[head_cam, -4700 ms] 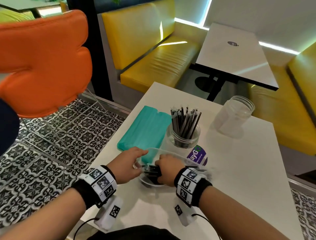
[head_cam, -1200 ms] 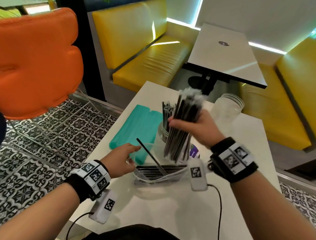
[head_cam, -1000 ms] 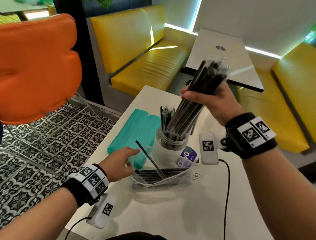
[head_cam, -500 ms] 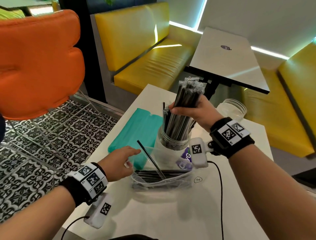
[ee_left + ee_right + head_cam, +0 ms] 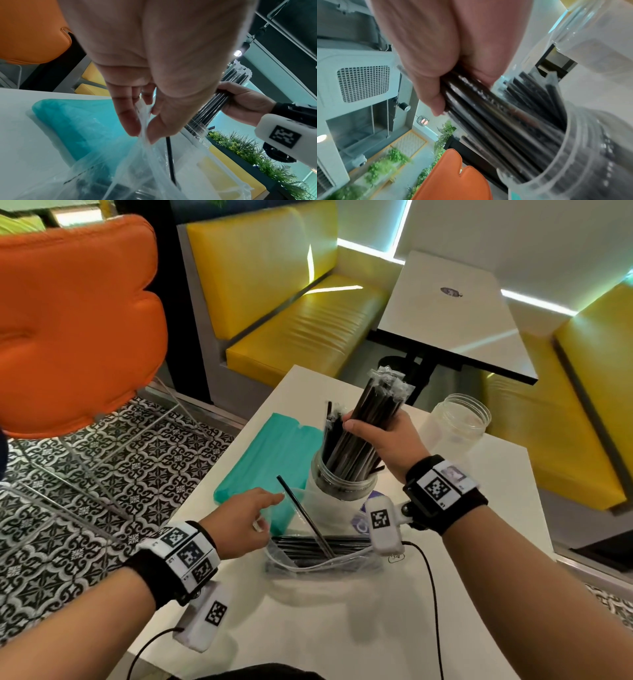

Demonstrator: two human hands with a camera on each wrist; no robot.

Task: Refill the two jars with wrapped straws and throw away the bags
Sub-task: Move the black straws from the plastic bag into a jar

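The right hand has its grip clamped round a thick bundle of black wrapped straws, whose lower ends stand inside the near jar at the middle of the white desk, while the clear-wrapped tops lean out toward 1 o'clock above the fist. The right wrist view shows the fingers curled tight over the dark straws, which fan down into the ribbed clear mouth of the jar. The second jar stands apart at 2 o'clock from the first, open-mouthed; no straws show in it. At 6 o'clock from the near jar lies the clear plastic bag, mouth gaping, with a layer of black straws lying flat inside and one single straw propped upright-slanted out of it. The left hand, at 9 o'clock from the bag, pinches the bag's edge: the left wrist view shows thumb and fingertips closed together on a fold of the clear film. A teal packet lies flat on the desk at 10 o'clock from the bag, just beside the near jar. An orange chair stands beyond the desk's left edge.
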